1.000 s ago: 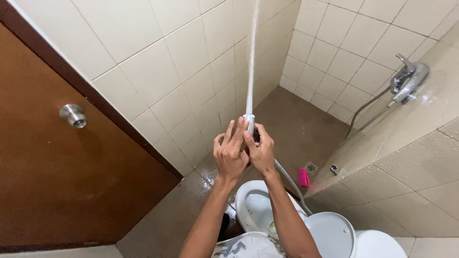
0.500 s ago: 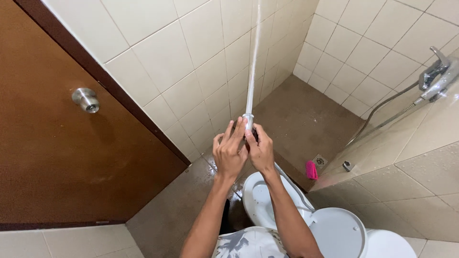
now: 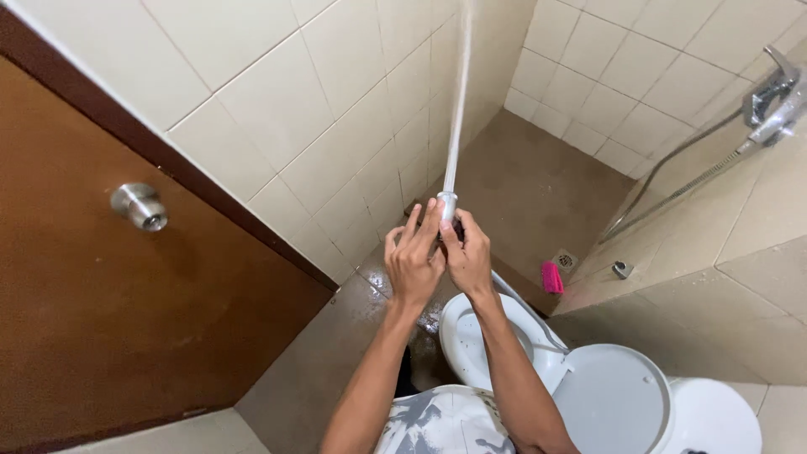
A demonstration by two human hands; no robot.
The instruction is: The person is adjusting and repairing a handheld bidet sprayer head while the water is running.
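Spray nozzle (image 3: 448, 204), a small silvery metal head, is clasped between both raised hands in front of the tiled wall; the left hand (image 3: 414, 262) cups it from the left with fingers (image 3: 429, 220) extended upward along its side, and the right hand (image 3: 467, 256) wraps it from the right, fingers curled closed around its lower part; how firmly the left hand closes on it I cannot tell; a straight jet of water (image 3: 458, 101) shoots up from the nozzle toward the top edge of the view, running along the corner of the cream tiled wall (image 3: 319, 126); below the forearms sits a white toilet (image 3: 504, 345) with its lid (image 3: 612, 399) raised; the brown floor (image 3: 538, 185) lies beyond, wet near the bowl, with a pink brush (image 3: 551, 277) and a drain (image 3: 566, 261) just beside each other; a brown door (image 3: 101, 319) with a round metal knob (image 3: 139, 206) stands at left; a metal shower fitting (image 3: 775, 101) with its hose (image 3: 672, 189) hangs on the right wall.
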